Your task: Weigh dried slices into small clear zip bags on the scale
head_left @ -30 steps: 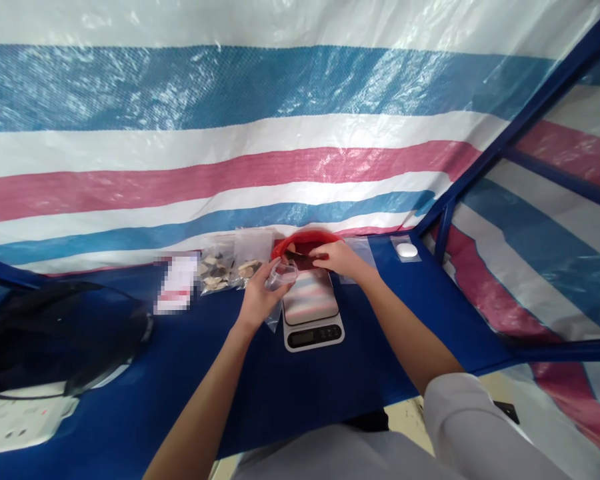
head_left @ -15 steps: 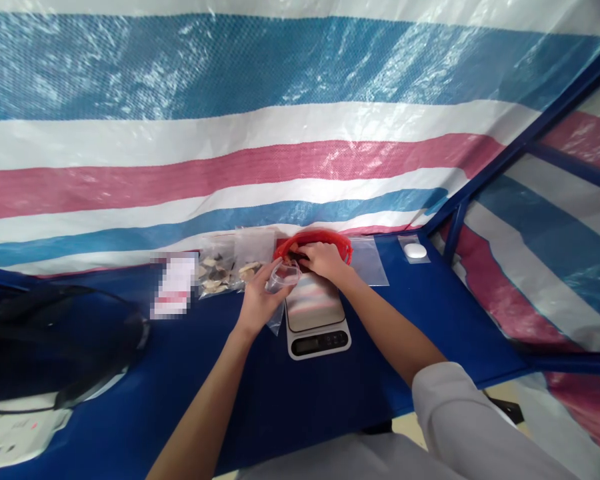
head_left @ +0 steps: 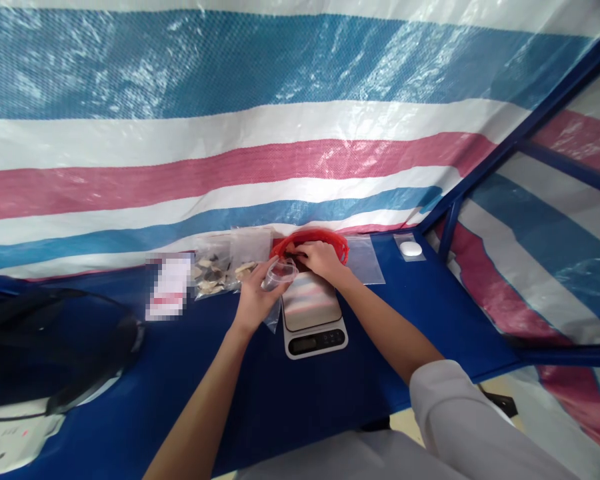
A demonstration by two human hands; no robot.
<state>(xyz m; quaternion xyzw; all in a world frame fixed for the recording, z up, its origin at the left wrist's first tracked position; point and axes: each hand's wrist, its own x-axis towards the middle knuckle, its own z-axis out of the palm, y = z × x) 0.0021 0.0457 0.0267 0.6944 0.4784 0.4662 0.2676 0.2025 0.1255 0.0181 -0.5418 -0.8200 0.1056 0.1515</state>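
Note:
My left hand (head_left: 255,297) is closed round a small clear plastic cup (head_left: 281,275), held at the near left side of a red plastic basket (head_left: 341,248). My right hand (head_left: 319,259) reaches over the basket, its fingers bent down at dark and reddish-brown pieces whose kind I cannot make out. Its fingertips are partly hidden, so what they pinch does not show. Below both hands lies a kitchen scale (head_left: 313,310) with a shiny metal plate and a dark display panel.
Left of the basket lie clear bags of pale dried slices (head_left: 211,277) and a blurred paper (head_left: 169,287). A flat clear bag (head_left: 367,260) and a bagged white oval object (head_left: 410,249) lie right. Black cables (head_left: 55,347) and a power strip (head_left: 15,440) sit on the blue table's left.
The view has shifted slightly, moving everything a little to the left. The left hand keeps the cup beside the basket, and the right hand stays over the basket with hardly any movement.

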